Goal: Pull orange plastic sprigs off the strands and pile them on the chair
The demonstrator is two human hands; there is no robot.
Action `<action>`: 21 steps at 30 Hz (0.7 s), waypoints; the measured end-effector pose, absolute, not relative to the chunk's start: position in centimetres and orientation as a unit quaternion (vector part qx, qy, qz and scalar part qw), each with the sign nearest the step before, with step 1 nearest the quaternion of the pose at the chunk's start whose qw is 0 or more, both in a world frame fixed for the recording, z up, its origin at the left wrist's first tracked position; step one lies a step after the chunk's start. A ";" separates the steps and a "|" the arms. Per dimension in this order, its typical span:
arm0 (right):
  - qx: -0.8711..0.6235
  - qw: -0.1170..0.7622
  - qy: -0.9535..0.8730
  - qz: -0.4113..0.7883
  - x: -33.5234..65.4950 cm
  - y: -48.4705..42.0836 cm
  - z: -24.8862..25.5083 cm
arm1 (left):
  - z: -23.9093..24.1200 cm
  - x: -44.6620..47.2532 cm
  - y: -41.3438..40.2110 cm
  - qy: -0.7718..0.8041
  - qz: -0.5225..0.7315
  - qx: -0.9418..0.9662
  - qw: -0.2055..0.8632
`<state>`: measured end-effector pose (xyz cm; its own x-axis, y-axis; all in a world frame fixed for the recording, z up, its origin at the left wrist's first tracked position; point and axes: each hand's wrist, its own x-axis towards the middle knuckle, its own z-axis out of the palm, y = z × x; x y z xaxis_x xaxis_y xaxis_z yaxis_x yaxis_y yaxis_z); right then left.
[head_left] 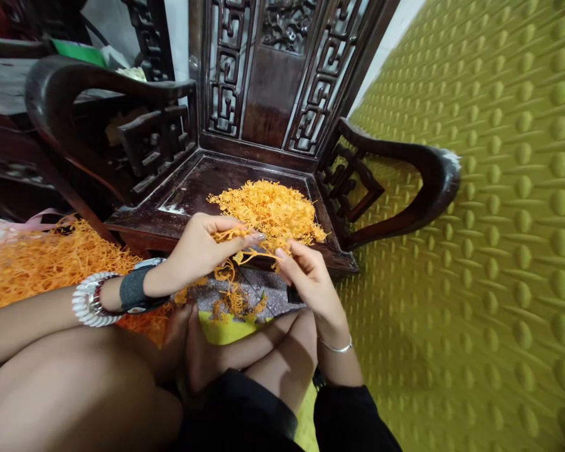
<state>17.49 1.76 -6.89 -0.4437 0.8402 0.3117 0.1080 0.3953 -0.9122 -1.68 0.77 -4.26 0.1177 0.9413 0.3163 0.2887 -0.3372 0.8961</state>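
Between my two hands stretches a thin, branching orange plastic-looking strand point(253, 254). My left hand point(206, 246) pinches its left part between thumb and fingers. The thumb and fingertips of my right hand point(306, 271) close on its other end. Just beyond, a heap of small orange branching pieces point(270, 207) lies on the seat of a dark carved wooden chair point(193, 185). More orange bits point(235, 298) hang or lie below my hands; which of the two I cannot tell. To the left is a large tangled pile of orange strands point(61, 263).
The chair's curved armrests point(405, 157) rise on both sides of the seat. A yellow-green studded surface point(494, 263) fills the right side. Grey speckled floor point(282, 292) shows beneath the seat, above my crossed legs. A green object point(80, 53) sits at the back left.
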 end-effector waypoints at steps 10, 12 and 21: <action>-0.343 0.493 -0.589 0.540 17.2 -2.9 -11.3 | -4.0 -1.2 -0.7 0.405 0.476 0.698 0.349; -0.358 0.525 -0.533 0.559 16.9 -3.9 -12.5 | -4.1 -0.8 -0.9 0.394 0.458 0.705 0.373; -0.374 0.699 -0.359 0.493 13.2 -7.1 -13.3 | -4.1 0.2 -1.4 0.391 0.424 0.715 0.395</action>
<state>13.18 -7.12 -13.29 0.2563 0.9575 0.1322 -0.4201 0.2335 -0.8769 0.17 -1.39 -4.11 0.3347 0.8940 0.2980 0.2241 -0.3827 0.8963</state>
